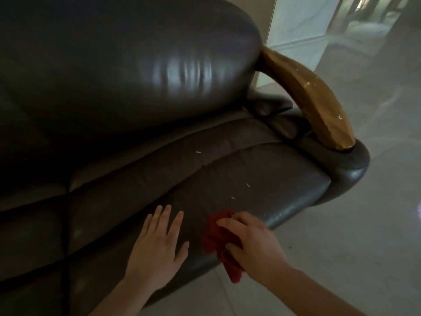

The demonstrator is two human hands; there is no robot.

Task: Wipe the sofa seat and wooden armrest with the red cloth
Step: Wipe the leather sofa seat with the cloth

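A dark brown leather sofa fills the view; its seat cushion [239,179] carries a few small white specks. The curved wooden armrest [307,94] runs along the seat's right end, with pale flecks on its top. My right hand [252,245] grips the bunched red cloth [216,233] and presses it on the seat's front edge, one corner of the cloth hanging over the edge. My left hand [159,245] lies flat on the seat just left of the cloth, fingers spread, holding nothing.
The padded backrest [136,65] rises behind the seat. Pale tiled floor [364,224] lies to the right of and below the sofa. A white wall corner [296,23] stands behind the armrest.
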